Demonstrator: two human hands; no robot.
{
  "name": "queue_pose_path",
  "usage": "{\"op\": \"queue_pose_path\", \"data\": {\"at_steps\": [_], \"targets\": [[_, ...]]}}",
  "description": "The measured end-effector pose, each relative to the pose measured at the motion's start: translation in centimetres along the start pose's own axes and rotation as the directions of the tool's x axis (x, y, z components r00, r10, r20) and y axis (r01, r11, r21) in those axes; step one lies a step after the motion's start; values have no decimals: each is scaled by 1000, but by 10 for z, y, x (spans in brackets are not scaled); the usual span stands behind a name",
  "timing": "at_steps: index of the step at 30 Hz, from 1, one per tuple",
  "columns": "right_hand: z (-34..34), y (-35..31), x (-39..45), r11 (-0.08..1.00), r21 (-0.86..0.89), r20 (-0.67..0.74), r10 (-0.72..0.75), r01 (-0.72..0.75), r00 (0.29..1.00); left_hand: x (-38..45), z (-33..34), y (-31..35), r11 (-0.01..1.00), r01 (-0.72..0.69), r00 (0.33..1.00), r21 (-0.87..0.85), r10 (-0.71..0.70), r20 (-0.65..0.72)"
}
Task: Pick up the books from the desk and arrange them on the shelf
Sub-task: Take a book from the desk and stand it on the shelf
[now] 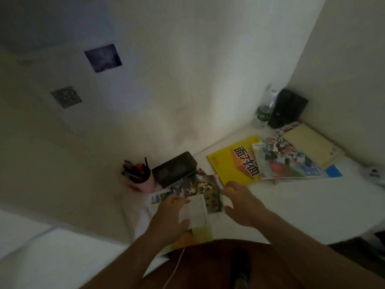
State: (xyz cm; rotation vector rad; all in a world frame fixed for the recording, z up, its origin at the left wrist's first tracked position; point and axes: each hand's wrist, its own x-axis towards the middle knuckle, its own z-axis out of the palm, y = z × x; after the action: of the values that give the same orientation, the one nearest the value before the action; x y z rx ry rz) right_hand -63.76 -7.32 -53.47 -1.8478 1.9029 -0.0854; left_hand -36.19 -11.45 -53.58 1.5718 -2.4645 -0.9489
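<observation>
Books are seen scattered over a white desk [281, 205] set against a pale wall [187, 69]. On that wall two small dark pictures are fixed, a purple one [103, 57] above a grey one [66, 97].

Towards the right, a yellow book [231, 163] with large dark characters is laid flat, and its right edge is overlapped by a colourful magazine [289, 159]. A beige book [312, 144] is laid partly over the magazine's far side, near the corner. A blue sheet [334, 171] is seen just beyond the magazine's near right end.

Nearer the person, a small pile of picture books [200, 189] is spread on the desk, with a white sheet [198, 211] on top. The left hand [170, 217] is laid on the pile's left side, fingers fairly straight, nothing gripped. The right hand [239, 203] is held at the pile's right edge, fingers spread and relaxed; whether the pile is touched cannot be told.

Behind the pile a dark case [175, 167] is placed, and beside it a pink cup [141, 180] filled with pens. In the far corner a black box [288, 108] is stood upright with a clear bottle [264, 111] just beside it. A thin white cord [177, 265] is seen below the hands.
</observation>
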Motion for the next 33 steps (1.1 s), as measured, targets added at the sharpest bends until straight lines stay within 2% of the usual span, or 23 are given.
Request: {"op": "queue_pose_path", "data": {"at_steps": [3, 5, 6, 8, 9, 14, 16, 18, 20, 22, 24, 25, 26, 27, 29, 31, 33], "targets": [[25, 44, 25, 999, -34, 184, 16, -10, 983, 28, 47, -18, 964, 203, 930, 172, -245, 273], [37, 69, 39, 998, -64, 283, -1, 20, 959, 38, 71, -20, 927, 265, 879, 265, -345, 328], [43, 77, 45, 995, -85, 335, -12, 43, 942, 39, 84, -20, 904, 282, 869, 321, -382, 314], [57, 86, 47, 989, -116, 429, -37, 96, 902, 36, 106, -16, 850, 273, 906, 450, -384, 177], [62, 86, 46, 986, -121, 463, -46, 114, 885, 34, 116, -13, 825, 296, 892, 481, -419, 170], [68, 85, 47, 994, -58, 472, -50, 88, 880, 28, 138, -11, 798, 245, 929, 550, -356, 102], [60, 91, 57, 995, -20, 415, -80, 97, 906, 29, 125, -5, 840, 215, 943, 499, -312, 119], [53, 97, 71, 996, 56, 359, -86, 71, 929, 34, 98, 12, 924, 191, 955, 332, -253, 154], [47, 97, 85, 971, 237, 344, -47, -38, 938, 48, 63, 31, 964, 232, 972, 126, -236, 14], [39, 90, 96, 869, 471, 317, -3, -154, 948, 64, 29, 53, 943, 313, 931, -114, -328, -162], [24, 77, 102, 720, 650, 316, 36, -244, 948, 78, 2, 68, 835, 337, 864, -435, -458, -210], [14, 70, 103, 624, 730, 326, 41, -279, 944, 83, -6, 73, 725, 300, 844, -619, -504, -181], [6, 65, 103, 517, 799, 342, 27, -306, 939, 86, -11, 77, 571, 246, 832, -783, -539, -131], [-1, 60, 103, 416, 849, 359, -4, -324, 933, 91, -14, 79, 425, 194, 829, -884, -553, -84], [-8, 60, 100, 246, 898, 398, -94, -366, 913, 100, -6, 80, 202, 148, 826, -968, -564, 9], [-13, 63, 94, 111, 893, 449, -158, -436, 880, 109, 6, 80, 32, 149, 797, -988, -596, 101], [-12, 71, 90, 106, 892, 450, -131, -439, 883, 115, 22, 77, -45, 168, 763, -985, -627, 159]]}}
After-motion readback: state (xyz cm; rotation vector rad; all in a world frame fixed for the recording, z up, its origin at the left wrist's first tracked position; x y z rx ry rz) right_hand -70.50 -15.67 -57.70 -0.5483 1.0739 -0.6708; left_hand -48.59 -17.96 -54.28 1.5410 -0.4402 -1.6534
